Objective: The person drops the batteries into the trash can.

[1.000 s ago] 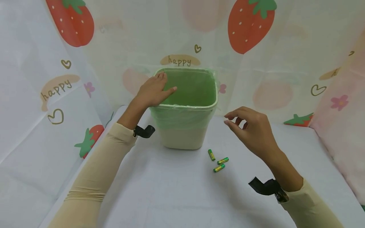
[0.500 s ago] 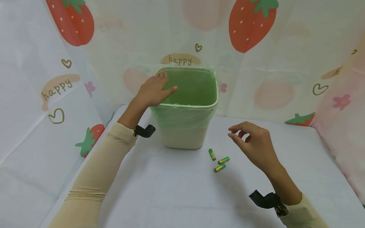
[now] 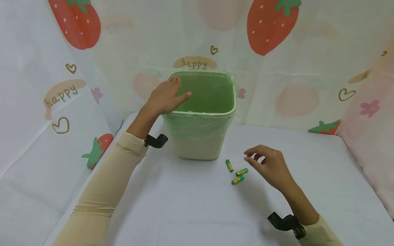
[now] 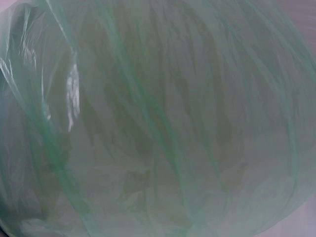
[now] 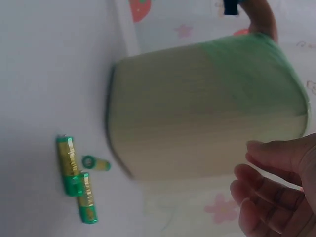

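Near bin's (image 3: 197,147) base, lower than right hand (image 3: 267,165) (fingers loosely bent, thumb apart): three batteries (image 3: 241,172) | on bin's rim: left hand (image 3: 165,97), thumb spread | behind bin: cloth (image 3: 234,41), writing "happy" (image 3: 195,63)

Batteries (image 3: 241,172) are green and gold; the bin (image 3: 198,148) is cream, its bag (image 3: 200,126) green; the far cloth (image 3: 229,41) bears red strawberries (image 3: 272,30).

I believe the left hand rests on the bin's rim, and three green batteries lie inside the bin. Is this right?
Not quite: the three batteries lie outside the bin, on the white tabletop, as the head view shows. The left hand does rest on the rim.
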`<state>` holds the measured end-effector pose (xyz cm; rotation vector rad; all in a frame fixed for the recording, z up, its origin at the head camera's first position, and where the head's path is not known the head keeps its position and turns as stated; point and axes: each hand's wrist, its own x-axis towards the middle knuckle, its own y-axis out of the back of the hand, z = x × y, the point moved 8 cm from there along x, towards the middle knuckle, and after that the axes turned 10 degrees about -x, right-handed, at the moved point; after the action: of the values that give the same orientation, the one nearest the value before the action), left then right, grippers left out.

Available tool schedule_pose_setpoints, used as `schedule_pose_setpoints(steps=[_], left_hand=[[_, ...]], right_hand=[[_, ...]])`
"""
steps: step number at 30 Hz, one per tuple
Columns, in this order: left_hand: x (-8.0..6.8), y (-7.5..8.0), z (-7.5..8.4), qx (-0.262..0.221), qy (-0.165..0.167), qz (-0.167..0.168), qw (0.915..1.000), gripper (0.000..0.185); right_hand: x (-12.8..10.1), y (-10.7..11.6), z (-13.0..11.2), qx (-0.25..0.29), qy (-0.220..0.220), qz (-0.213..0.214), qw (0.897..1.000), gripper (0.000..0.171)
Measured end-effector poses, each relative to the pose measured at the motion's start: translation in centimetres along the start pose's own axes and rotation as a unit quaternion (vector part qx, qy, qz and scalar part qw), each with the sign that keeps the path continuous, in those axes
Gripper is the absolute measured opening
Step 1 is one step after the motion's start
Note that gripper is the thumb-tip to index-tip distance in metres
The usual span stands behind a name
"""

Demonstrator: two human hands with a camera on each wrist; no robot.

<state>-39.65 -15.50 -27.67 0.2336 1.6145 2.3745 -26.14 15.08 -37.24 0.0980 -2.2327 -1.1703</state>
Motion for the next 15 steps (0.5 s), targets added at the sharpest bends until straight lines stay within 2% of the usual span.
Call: schedule_pose_setpoints(steps=[5,10,15], left_hand=[[0.0,-0.1,-0.2,-0.002,-0.001,0.003,1.0000,0.084],[0.0,0.0,-0.1,-0.003,-0.003,0.004,1.0000,0.084],[-0.1,0.1,-0.1,-0.002,-0.002,0.003,1.0000,0.084]], right_hand=[[-0.7,-2.3,2.0,-0.005,-0.020,-0.055,0.998,0.018],[-1.5,-4.8,4.2,-0.011,-0.057,-0.115,0.992,0.020],[-2.1,-6.3,5.5,-0.016,-0.071,-0.143,0.987,0.022]])
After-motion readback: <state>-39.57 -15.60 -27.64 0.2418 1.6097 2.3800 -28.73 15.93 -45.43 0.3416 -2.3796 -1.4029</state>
